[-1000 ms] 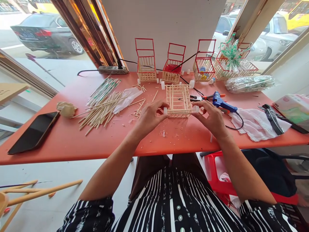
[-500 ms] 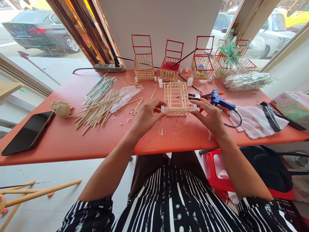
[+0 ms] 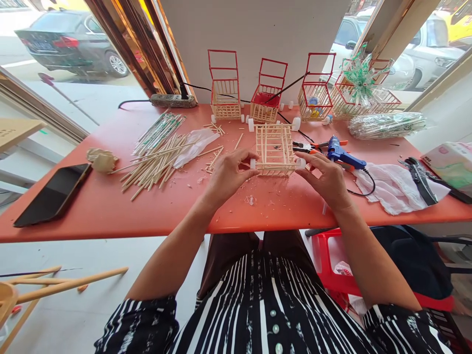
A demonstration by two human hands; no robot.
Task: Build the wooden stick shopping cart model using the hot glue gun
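A small cart frame of light wooden sticks [image 3: 275, 150] with white wheels at its corners stands on the orange table [image 3: 110, 206] in front of me. My left hand [image 3: 228, 174] pinches the white wheel at the frame's near left corner. My right hand [image 3: 326, 177] pinches the white wheel at its near right corner. Both hands have their fingers curled round the wheels.
A heap of loose sticks [image 3: 155, 164] and wrapped chopsticks [image 3: 158, 130] lies to the left, with a black phone [image 3: 51, 194] further left. A blue glue gun [image 3: 342, 156], pliers [image 3: 308, 146] and white cloth [image 3: 391, 187] lie right. Red-framed finished carts [image 3: 224, 93] line the back wall.
Both hands stay on the frame's near wheels. The view has shifted slightly; the frame and hands keep their places on the table.
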